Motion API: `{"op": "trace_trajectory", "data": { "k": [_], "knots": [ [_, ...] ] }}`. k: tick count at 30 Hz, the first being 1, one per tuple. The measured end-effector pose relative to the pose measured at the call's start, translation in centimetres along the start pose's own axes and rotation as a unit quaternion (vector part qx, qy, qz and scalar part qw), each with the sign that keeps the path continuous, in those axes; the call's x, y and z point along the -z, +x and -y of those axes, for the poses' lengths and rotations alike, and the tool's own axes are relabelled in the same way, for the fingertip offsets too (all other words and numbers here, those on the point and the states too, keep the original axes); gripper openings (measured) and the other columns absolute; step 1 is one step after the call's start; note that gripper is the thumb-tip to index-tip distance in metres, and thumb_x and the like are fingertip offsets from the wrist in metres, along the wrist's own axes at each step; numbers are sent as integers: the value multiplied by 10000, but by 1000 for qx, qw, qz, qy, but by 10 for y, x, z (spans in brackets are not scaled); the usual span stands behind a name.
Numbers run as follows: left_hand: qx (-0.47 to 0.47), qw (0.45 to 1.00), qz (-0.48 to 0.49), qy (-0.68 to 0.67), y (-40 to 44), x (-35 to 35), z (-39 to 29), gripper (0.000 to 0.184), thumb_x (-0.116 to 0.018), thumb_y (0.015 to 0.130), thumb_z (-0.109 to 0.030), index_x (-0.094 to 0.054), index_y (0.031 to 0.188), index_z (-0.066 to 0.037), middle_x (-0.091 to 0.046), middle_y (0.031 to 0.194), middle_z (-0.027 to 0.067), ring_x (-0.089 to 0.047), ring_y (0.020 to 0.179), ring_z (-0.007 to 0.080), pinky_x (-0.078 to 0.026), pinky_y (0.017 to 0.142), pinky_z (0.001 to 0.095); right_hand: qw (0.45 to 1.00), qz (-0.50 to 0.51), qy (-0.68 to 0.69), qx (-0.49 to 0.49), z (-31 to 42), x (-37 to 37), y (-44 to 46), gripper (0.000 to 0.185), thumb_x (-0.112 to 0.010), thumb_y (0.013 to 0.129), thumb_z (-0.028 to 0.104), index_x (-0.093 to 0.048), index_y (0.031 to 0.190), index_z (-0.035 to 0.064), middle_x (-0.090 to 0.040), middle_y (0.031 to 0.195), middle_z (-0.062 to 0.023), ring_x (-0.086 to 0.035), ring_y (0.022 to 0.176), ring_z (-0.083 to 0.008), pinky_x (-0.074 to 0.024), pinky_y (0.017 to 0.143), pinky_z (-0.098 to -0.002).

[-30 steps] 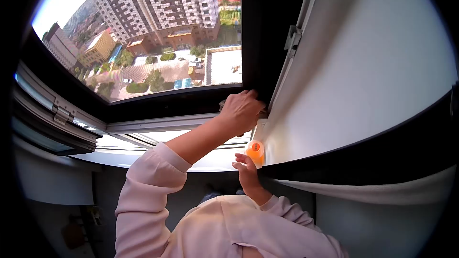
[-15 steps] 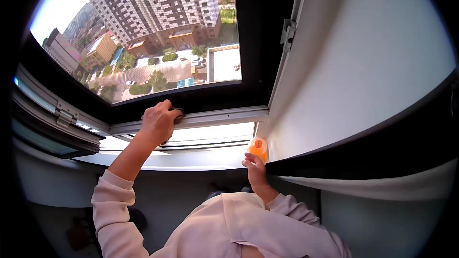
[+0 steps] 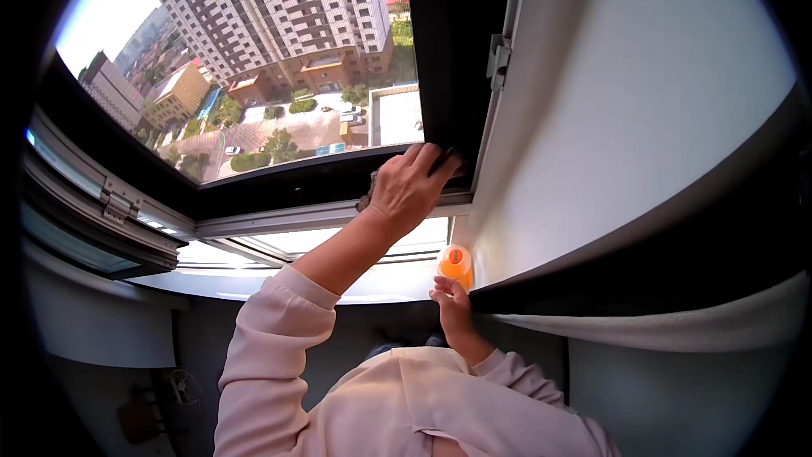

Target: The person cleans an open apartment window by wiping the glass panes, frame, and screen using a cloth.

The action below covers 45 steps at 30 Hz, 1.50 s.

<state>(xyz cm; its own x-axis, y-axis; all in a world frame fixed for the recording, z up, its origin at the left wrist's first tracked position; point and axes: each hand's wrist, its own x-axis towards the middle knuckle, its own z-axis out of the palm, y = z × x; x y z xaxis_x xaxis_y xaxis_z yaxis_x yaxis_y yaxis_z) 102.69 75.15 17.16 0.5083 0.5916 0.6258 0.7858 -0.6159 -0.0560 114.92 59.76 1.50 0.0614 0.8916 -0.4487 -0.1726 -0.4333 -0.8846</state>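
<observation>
My left hand (image 3: 406, 184) presses a dark, crumpled cloth (image 3: 365, 200) against the black lower part of the window frame (image 3: 317, 171), near its right corner. Fingers bend over the cloth, and most of it is hidden under the palm. Low on the right, my right hand (image 3: 455, 311) is beside a clear bottle of orange liquid (image 3: 454, 263), which stands on the white sill (image 3: 372, 289). The fingers of that hand are loosely bent and apart; whether they touch the bottle is unclear.
A second window sash (image 3: 93, 203) with a metal hinge (image 3: 117, 206) is on the left. White wall (image 3: 643, 110) rises on the right, with a latch (image 3: 499, 59) on the frame beside it. Tall buildings (image 3: 279, 17) and a street far below show through the glass.
My left hand has slid right with the cloth along the bottom of the frame, from its middle toward the right corner. My right hand has stayed nearly still by the bottle.
</observation>
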Motion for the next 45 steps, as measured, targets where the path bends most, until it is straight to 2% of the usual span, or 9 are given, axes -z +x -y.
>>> {"op": "trace_trajectory", "data": {
  "k": [8, 11, 19, 26, 32, 34, 39, 42, 45],
  "knots": [
    [-6, 998, 66, -22, 12, 11, 10, 295, -688, 759, -83, -687, 1043, -161, -528, 910, 59, -585, 781, 214, -510, 628, 332, 999, -23, 44, -2, -13, 7, 3, 338, -644, 813, 109, -595, 1136, 21, -577, 1108, -110, -562, 1015, -191, -442, 913, -292],
    [-27, 998, -53, 10, 11, 8, 12, 306, -689, 743, -66, -696, 1034, -160, -522, 896, 54, -590, 782, 217, -522, 624, 331, 999, -18, 20, -29, 0, 8, -4, 338, -641, 816, 108, -591, 1138, 18, -574, 1118, -109, -560, 1020, -192, -440, 914, -293],
    [-13, 999, -28, 8, 8, 11, 10, 273, -680, 732, -41, -724, 973, -160, -545, 939, 38, -605, 767, 193, -528, 612, 321, 1000, -1, 18, -2, -2, 3, 0, 344, -642, 817, 117, -591, 1142, 18, -578, 1113, -112, -555, 1030, -194, -439, 910, -295],
    [48, 980, 176, -83, 9, 14, -25, 233, -640, 801, -125, -714, 1018, -168, -548, 956, 77, -618, 821, 233, -513, 612, 360, 1000, -22, 11, -18, 3, 2, -1, 319, -629, 821, 98, -610, 1128, 13, -593, 1080, -89, -543, 1055, -176, -406, 974, -281],
    [43, 975, 217, -15, 10, 2, -29, 254, -575, 844, -126, -673, 1078, -115, -540, 928, 105, -615, 820, 246, -498, 617, 362, 999, 7, -6, -33, 9, -2, -1, 357, -641, 816, 121, -586, 1153, 19, -573, 1140, -119, -554, 1044, -198, -438, 922, -303],
    [83, 901, 424, 47, 24, 18, -27, 283, -560, 846, -114, -660, 1110, -97, -541, 927, 119, -619, 805, 250, -496, 628, 365, 999, 17, -13, -29, 14, -2, -2, 359, -635, 824, 117, -577, 1165, 22, -565, 1153, -120, -553, 1045, -198, -434, 931, -304],
    [125, 943, 268, -152, 7, -6, -20, 290, -534, 846, -104, -679, 1090, -166, -553, 981, 118, -621, 800, 305, -501, 663, 391, 1000, -8, 19, -11, -16, 2, 14, 363, -634, 831, 120, -568, 1175, 25, -564, 1139, -118, -556, 1032, -196, -434, 933, -299],
    [76, 971, 215, -76, 5, -9, -27, 223, -568, 825, -105, -702, 1002, -122, -567, 982, 129, -633, 811, 284, -507, 645, 381, 1000, 0, 8, -21, 4, -3, 0, 361, -638, 829, 118, -569, 1170, 25, -560, 1143, -120, -556, 1026, -198, -435, 930, -299],
    [27, 901, 427, 75, 32, 21, -23, 192, -579, 816, -99, -720, 946, -112, -576, 941, 117, -638, 810, 258, -505, 630, 359, 1000, 5, 8, -29, 17, -9, -6, 316, -622, 829, 95, -606, 1133, 11, -583, 1103, -86, -542, 1060, -174, -407, 975, -274]
  ]
}}
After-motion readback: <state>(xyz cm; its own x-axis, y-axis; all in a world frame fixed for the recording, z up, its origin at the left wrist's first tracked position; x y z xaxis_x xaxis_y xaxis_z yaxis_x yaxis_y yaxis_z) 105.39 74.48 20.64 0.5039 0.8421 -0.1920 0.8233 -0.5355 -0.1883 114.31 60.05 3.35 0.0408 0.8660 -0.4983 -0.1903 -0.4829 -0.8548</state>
